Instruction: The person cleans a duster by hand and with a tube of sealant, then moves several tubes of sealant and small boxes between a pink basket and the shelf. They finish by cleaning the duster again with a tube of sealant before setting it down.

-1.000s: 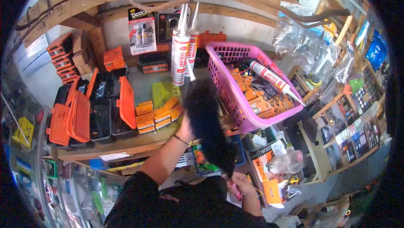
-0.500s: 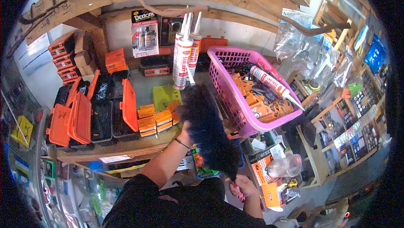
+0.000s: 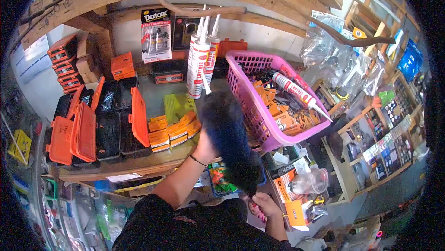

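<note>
My right hand [image 3: 264, 204] grips the pink handle of a black feather duster [image 3: 229, 139], whose dark head reaches up over the shelf beside the pink basket [image 3: 259, 116]. My left hand [image 3: 204, 146] is mostly hidden behind the duster head; it rests at the shelf's front edge by the small orange boxes [image 3: 174, 130]. Whether it holds anything is hidden. The basket is tilted and holds a sealant tube [image 3: 296, 91] and several orange packs.
Upright white sealant tubes [image 3: 199, 56] stand at the shelf's back next to an epoxy blister pack [image 3: 156, 35]. Open orange-and-black cases [image 3: 99, 121] fill the left of the wooden shelf [image 3: 125, 165]. A clear jar [image 3: 308, 181] and racks of small goods lie to the right.
The duster head has swept slightly left and up across the shelf beside the basket. My right hand dropped a little; my left hand stays at the shelf edge.
</note>
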The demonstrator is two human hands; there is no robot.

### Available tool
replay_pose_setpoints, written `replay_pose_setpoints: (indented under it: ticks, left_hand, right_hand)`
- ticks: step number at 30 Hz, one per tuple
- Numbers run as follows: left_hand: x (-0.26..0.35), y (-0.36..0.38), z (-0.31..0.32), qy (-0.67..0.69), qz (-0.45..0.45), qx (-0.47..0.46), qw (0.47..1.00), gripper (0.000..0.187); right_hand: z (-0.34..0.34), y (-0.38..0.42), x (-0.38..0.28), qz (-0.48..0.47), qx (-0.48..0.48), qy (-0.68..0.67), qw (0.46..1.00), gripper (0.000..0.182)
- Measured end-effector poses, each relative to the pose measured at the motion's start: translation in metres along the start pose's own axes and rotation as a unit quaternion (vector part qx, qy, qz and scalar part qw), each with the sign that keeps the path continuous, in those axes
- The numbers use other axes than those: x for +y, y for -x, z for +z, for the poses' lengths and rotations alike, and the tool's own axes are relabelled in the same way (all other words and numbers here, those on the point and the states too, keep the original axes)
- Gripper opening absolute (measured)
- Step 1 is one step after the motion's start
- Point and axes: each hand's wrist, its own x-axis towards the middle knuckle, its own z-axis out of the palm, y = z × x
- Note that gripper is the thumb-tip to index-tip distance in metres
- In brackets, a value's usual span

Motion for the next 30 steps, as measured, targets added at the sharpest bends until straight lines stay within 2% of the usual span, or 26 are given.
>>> replay_pose_setpoints:
  ticks: [1,2,3,5,7,9,10,11,13,14,15,17,18,19,21,22,23,25,27,29,30]
  left_hand:
    - [-0.001,-0.002,-0.015,0.052,-0.045,-0.152,0.986,0.043]
    - [-0.009,0.004,-0.014,0.18,-0.025,0.034,0.983,0.041]
    - [-0.007,0.004,0.004,0.181,-0.028,0.035,0.983,0.041]
    - [-0.001,0.004,0.049,-0.017,0.029,0.136,0.99,0.043]
    - [-0.002,0.005,0.041,-0.045,0.042,0.133,0.989,0.047]
    - [0.001,0.007,0.027,-0.001,-0.015,-0.036,0.999,0.051]
    - [0.0,0.005,0.015,0.022,-0.02,0.142,0.989,0.05]
    - [0.003,0.005,0.012,0.02,-0.02,0.144,0.989,0.05]
    - [0.006,0.009,0.005,0.034,0.018,0.015,0.999,0.044]
    - [0.0,0.011,0.045,-0.113,0.037,0.168,0.979,0.041]
    - [0.001,0.01,0.034,-0.101,0.018,0.153,0.983,0.046]
    - [-0.007,0.0,0.027,-0.054,0.046,0.221,0.973,0.05]
    - [0.0,0.012,0.028,-0.002,-0.021,0.154,0.988,0.047]
    - [-0.002,0.007,0.03,-0.046,-0.02,0.198,0.979,0.043]
    - [0.007,0.005,0.022,0.03,-0.015,0.014,0.999,0.04]
    - [0.001,0.009,0.02,-0.117,-0.002,0.144,0.983,0.038]
    - [-0.004,0.009,0.054,-0.159,0.002,0.233,0.96,0.03]
    - [-0.005,0.005,0.036,-0.135,0.025,0.249,0.959,0.031]
    - [-0.007,0.009,0.068,-0.101,0.019,0.333,0.937,0.033]
    - [0.005,0.008,0.038,-0.111,-0.022,0.158,0.981,0.039]
    - [0.001,0.007,0.035,-0.131,0.0,0.175,0.976,0.041]
  right_hand:
    - [-0.003,0.001,0.003,-0.001,0.003,-0.001,1.0,0.035]
    - [-0.006,0.002,0.009,-0.014,0.019,0.016,1.0,0.034]
    - [-0.008,0.002,0.013,-0.025,0.035,0.032,0.999,0.034]
    - [-0.006,0.001,0.016,-0.006,0.039,0.011,0.999,0.034]
    - [-0.002,0.003,0.014,0.014,0.04,-0.008,0.999,0.034]
    - [0.004,0.009,0.009,0.0,-0.04,-0.048,0.998,0.034]
    - [-0.002,0.009,0.016,-0.023,-0.045,-0.054,0.997,0.034]
    - [-0.003,0.008,0.016,-0.023,-0.046,-0.056,0.997,0.034]
    - [0.0,0.009,0.013,-0.047,-0.033,-0.173,0.983,0.035]
    - [0.006,0.009,0.005,-0.055,-0.037,-0.17,0.983,0.037]
    - [0.009,0.01,0.002,-0.053,-0.034,-0.173,0.983,0.037]
    - [0.012,0.012,0.0,0.017,-0.036,-0.081,0.996,0.038]
    - [0.011,0.013,0.0,-0.006,-0.054,-0.052,0.997,0.039]
    - [0.009,0.013,0.003,-0.004,-0.055,-0.054,0.997,0.039]
    - [0.008,0.012,0.005,-0.061,-0.061,-0.139,0.987,0.036]
    - [0.01,0.012,0.002,-0.048,-0.039,-0.182,0.981,0.032]
    - [0.012,0.013,0.0,-0.047,-0.04,-0.183,0.981,0.032]
    - [0.015,0.013,-0.001,0.008,-0.011,-0.105,0.994,0.028]
    - [0.016,0.012,0.006,0.017,-0.017,-0.089,0.996,0.023]
    - [0.015,0.009,0.008,-0.049,-0.011,-0.102,0.993,0.019]
    - [0.018,0.009,0.005,-0.032,0.025,-0.145,0.989,0.017]
